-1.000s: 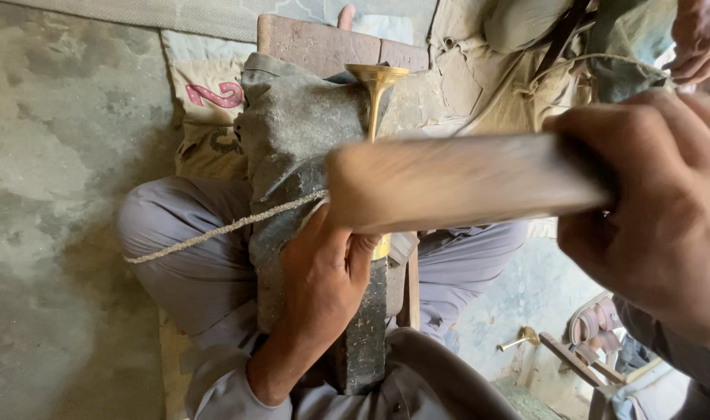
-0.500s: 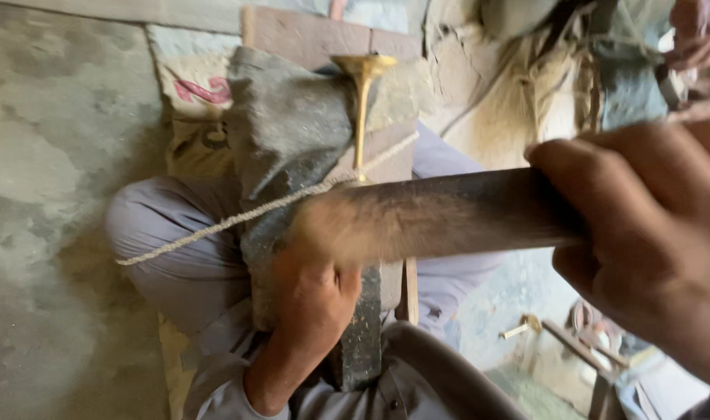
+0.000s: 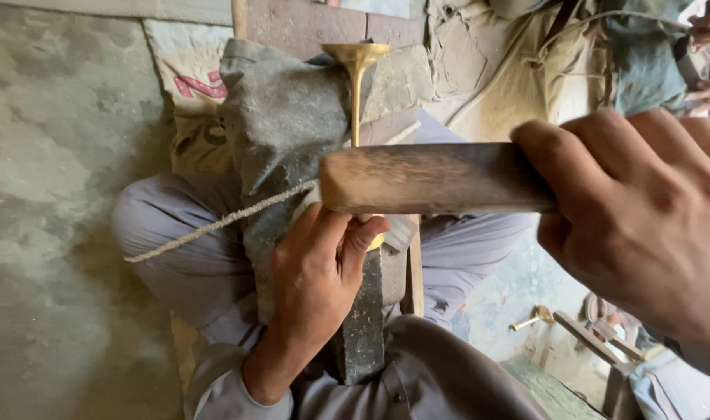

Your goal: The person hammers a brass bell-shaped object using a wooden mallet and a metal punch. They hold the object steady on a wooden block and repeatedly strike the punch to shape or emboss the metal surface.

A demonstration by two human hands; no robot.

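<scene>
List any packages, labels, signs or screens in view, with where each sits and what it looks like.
Printed sack: on the floor at the upper left, partly tucked under the grey cloth; flat, pale off-white fabric with a red printed mark.
No screens, signs or other labelled packages show.

The floor [image 3: 51, 155] is rough grey concrete with pale stains. A printed sack [image 3: 187, 74] lies on it, and dusty cloth [image 3: 479, 70] is heaped behind. Daylight is soft.
</scene>
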